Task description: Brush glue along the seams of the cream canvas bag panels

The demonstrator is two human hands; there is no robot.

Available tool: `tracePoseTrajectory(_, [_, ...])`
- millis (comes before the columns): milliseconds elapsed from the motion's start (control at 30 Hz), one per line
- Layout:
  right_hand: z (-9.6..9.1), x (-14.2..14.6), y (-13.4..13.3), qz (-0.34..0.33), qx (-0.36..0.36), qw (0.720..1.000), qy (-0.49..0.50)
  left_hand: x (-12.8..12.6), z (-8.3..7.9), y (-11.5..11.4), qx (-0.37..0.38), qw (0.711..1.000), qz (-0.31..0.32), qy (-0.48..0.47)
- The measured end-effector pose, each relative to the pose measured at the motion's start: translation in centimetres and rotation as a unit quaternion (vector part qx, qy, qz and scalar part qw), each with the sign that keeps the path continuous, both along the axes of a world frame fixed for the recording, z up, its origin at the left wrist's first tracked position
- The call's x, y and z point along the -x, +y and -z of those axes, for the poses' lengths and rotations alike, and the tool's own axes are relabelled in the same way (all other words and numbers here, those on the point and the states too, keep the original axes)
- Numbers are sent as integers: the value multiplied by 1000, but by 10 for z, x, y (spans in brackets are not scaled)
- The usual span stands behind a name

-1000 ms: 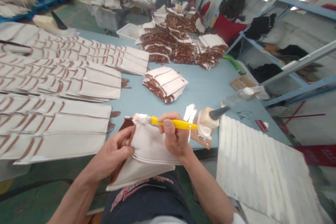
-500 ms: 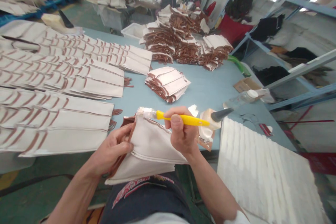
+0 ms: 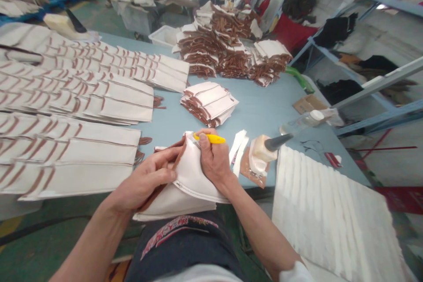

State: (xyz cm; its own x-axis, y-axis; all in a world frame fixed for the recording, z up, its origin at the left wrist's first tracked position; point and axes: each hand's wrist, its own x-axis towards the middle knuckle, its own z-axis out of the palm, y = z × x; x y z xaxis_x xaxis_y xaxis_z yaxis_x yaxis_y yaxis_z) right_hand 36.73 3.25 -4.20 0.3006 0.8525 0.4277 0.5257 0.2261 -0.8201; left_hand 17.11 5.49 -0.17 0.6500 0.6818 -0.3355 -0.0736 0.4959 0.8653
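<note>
My left hand (image 3: 150,176) pinches the brown edge of a white leather-like piece (image 3: 191,172), stitched along a seam and brown on its inner side. The piece is folded open above my lap at the table's front edge. Wrapped around a yellow-handled brush (image 3: 216,138) is my right hand (image 3: 213,156). The brush head lies against the upper part of the piece and is mostly hidden by my fingers and the folds. Right of that hand, a pale container with a dark cone-shaped top (image 3: 259,154) stands on a brown scrap, beside white strips (image 3: 238,147).
Overlapping rows of white pieces (image 3: 82,141) cover the left of the blue table (image 3: 261,101). A small stack (image 3: 209,103) lies mid-table, with larger piles (image 3: 224,44) behind. A clear bottle (image 3: 302,122) and white ribbed sheet (image 3: 324,211) are at right, near shelving (image 3: 373,81).
My right hand has moved left and slightly down with the brush, whose head has gone from the top corner into the piece's upper part. My left hand has shifted slightly right.
</note>
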Motion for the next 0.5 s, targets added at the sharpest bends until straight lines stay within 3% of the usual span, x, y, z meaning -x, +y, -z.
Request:
tracePoseTrajectory(100, [1,-9,3,58,-17,998,14,14,5,4,-1,999,-21,34])
tracePoseTrajectory(233, [-2,-24,8,117,-26,992,25,37,24,1,13,993,-60,97])
tracePoseTrajectory(333, [-1,-23,12,129,-28,991,12,36,29,-4,-64,990,-29,119])
tracePoseTrajectory(500, [2,-16,18,108,-15,994,11,20,18,-6,-196,973,33,116])
